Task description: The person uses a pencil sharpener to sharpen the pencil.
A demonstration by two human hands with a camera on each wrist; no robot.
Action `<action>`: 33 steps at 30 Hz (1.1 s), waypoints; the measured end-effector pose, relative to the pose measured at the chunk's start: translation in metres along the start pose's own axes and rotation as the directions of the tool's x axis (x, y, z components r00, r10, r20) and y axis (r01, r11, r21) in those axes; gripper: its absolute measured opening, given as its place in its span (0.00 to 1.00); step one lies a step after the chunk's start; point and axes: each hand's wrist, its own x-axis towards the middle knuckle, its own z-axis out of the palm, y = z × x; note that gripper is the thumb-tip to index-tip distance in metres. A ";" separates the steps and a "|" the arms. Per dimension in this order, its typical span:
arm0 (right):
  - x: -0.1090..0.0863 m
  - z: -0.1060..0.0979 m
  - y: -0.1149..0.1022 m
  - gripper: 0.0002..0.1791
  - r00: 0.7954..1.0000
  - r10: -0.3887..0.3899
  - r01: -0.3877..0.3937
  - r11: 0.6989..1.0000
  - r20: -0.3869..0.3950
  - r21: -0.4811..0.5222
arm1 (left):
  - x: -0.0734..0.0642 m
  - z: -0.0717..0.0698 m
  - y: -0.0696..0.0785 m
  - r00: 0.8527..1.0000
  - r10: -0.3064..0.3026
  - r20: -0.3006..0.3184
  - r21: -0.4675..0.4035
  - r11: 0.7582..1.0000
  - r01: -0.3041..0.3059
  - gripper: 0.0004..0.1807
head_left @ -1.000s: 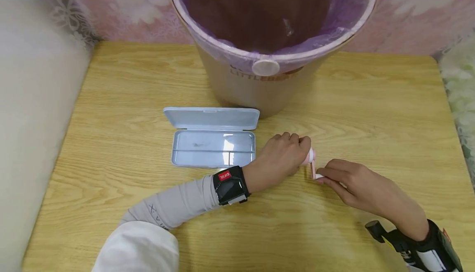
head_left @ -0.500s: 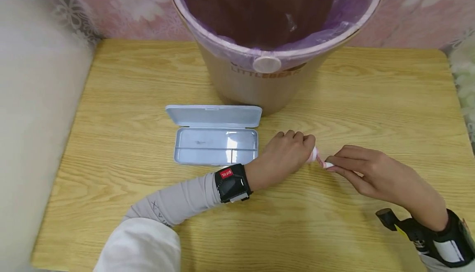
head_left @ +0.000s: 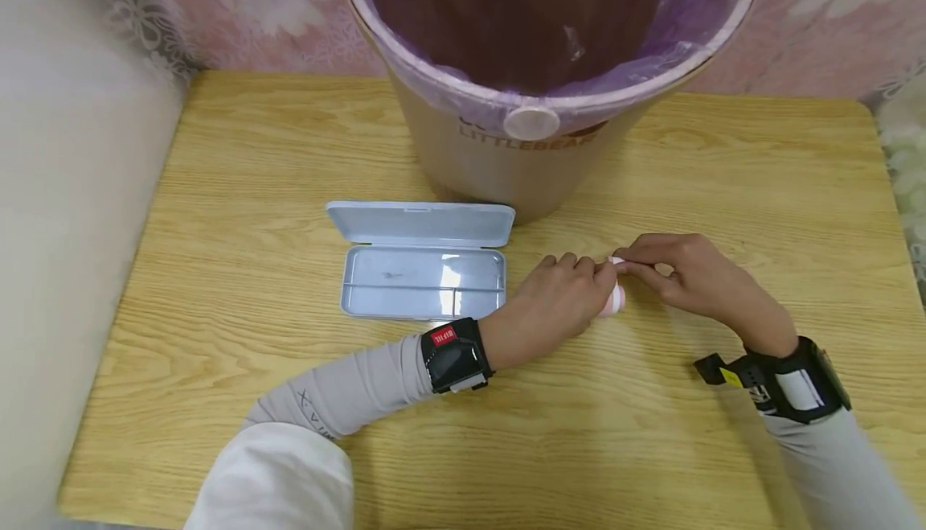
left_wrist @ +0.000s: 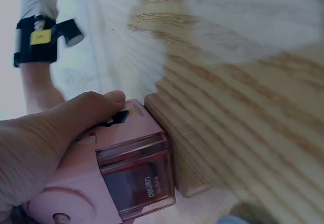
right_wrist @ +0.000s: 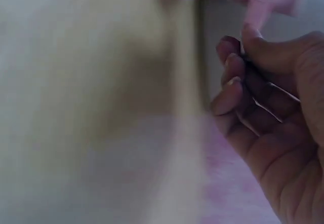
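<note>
A pink crank pencil sharpener [left_wrist: 131,143] with a dark see-through shavings drawer [left_wrist: 136,178] is on the table. My left hand [head_left: 553,305] grips its body, thumb over the top, and covers most of it in the head view. At its right end, my right hand [head_left: 690,273] pinches the handle of the crank [right_wrist: 257,15] between thumb and fingers. The crank arm points away from me, toward the upper side of the sharpener in the head view. Left of my left hand lies a light blue pencil case [head_left: 394,263] with its lid [head_left: 419,224] raised.
A tall beige bin [head_left: 499,168] lined with a purple bag [head_left: 694,39] stands behind the pencil case, close to its lid. The wooden table [head_left: 239,160] meets a pink floral backdrop [head_left: 275,7] at the back.
My right hand has carried the crank handle round, from the near side, out to the right, then up to the far side. My left hand stays on the sharpener. The view has shifted slightly.
</note>
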 end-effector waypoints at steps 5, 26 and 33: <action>-0.014 0.024 -0.009 0.11 0.997 0.037 -0.034 0.998 0.068 -0.047 | -0.001 0.000 -0.001 1.000 -0.022 -0.001 -0.029 0.999 0.022 0.02; -0.039 0.006 -0.064 0.12 0.986 -0.022 0.023 1.000 0.162 -0.006 | 0.002 0.001 0.003 0.999 -0.028 0.028 -0.072 0.997 0.030 0.08; -0.030 -0.007 -0.059 0.19 0.979 -0.104 0.099 0.994 0.174 0.036 | -0.001 0.001 0.002 0.999 -0.032 0.012 -0.018 0.999 0.032 0.09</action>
